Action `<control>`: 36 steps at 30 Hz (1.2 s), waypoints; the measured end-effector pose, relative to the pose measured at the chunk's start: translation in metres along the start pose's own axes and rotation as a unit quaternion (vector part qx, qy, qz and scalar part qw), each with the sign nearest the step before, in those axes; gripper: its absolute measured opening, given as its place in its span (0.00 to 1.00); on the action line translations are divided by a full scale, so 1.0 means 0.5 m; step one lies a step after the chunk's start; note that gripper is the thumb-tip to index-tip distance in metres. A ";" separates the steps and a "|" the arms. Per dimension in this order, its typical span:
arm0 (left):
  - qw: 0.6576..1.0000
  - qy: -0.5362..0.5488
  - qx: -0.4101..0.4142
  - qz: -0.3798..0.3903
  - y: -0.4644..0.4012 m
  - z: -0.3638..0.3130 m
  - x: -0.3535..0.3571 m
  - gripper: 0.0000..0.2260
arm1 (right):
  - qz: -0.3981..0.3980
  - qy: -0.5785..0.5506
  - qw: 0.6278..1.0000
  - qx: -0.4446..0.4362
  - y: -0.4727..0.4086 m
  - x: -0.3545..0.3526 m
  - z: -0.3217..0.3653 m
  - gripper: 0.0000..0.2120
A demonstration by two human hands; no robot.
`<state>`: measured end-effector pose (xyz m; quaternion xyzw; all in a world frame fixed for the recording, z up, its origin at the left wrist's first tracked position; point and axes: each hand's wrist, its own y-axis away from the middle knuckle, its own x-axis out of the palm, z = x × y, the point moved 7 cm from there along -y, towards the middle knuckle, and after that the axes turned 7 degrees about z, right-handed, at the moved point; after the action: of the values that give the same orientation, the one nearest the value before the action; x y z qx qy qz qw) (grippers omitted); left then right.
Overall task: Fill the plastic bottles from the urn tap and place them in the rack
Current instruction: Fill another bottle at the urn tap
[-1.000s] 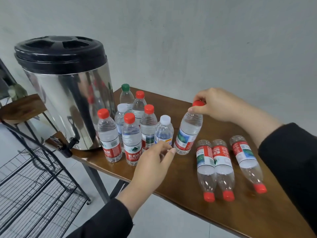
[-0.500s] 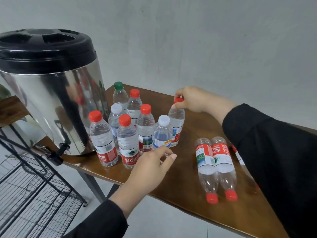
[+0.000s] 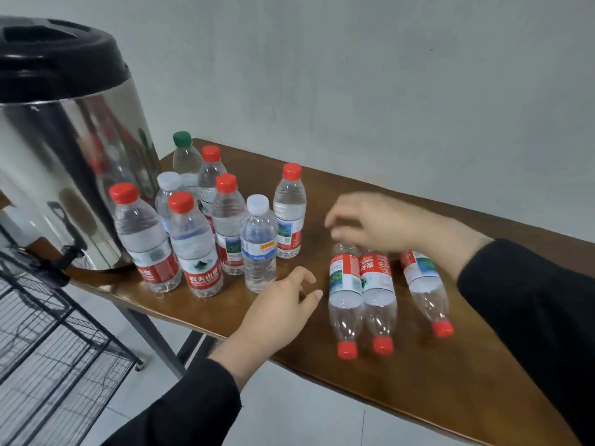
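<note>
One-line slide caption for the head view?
Right hand reaches toward three lying bottles; eight stand beside the urn.

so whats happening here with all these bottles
A person is sorting plastic bottles on a wooden table beside a steel urn. Eight capped bottles stand upright in a cluster near the urn; three red-capped ones lie on their sides. The right hand hovers, blurred, over the lying bottles, holding nothing. The left hand is open above the table edge. A wire rack sits on the floor below the tap.
</note>
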<state>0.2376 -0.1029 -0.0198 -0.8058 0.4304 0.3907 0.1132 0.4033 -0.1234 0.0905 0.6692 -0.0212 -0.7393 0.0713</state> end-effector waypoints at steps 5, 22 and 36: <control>0.994 0.013 -0.111 -0.004 0.017 -0.003 0.073 0.15 | 0.228 0.027 0.971 -0.062 0.095 0.174 -0.015 0.27; 0.961 0.077 -0.198 -0.176 0.126 -0.076 0.135 0.13 | 0.132 0.043 0.983 -0.120 0.070 0.214 -0.007 0.34; 0.952 -0.110 -0.013 -0.285 0.282 -0.209 -0.183 0.16 | 0.036 -0.255 0.954 -0.151 0.123 0.053 0.185 0.37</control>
<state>0.1530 -0.1868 0.1385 -0.8483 0.1622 0.4344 0.2559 0.3135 -0.1938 0.0816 0.4389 0.0497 -0.8768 0.1901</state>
